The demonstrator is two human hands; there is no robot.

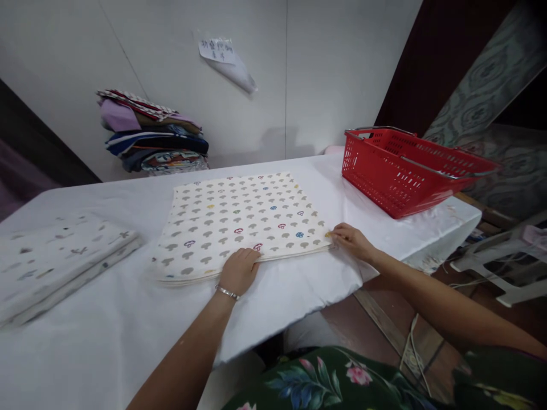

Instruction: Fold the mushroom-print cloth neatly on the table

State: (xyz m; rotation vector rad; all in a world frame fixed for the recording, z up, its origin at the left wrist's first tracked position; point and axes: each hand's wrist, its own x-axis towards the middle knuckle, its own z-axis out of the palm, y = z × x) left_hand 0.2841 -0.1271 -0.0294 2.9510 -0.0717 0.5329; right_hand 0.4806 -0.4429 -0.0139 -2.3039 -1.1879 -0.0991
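Note:
A cream folded cloth [239,219] printed with small grey and coloured mushrooms lies flat on the white-covered table [128,319]. My left hand [239,270], with a bracelet at the wrist, grips the cloth's near edge around its middle, fingers curled over the layers. My right hand [352,239] pinches the near right corner of the same cloth, fingers closed on the edge.
A second folded patterned cloth [55,256] lies at the table's left. A pile of folded colourful fabrics [151,136] stands at the back by the wall. A red plastic basket [405,171] sits at the table's right end. A white stool [504,267] stands on the floor to the right.

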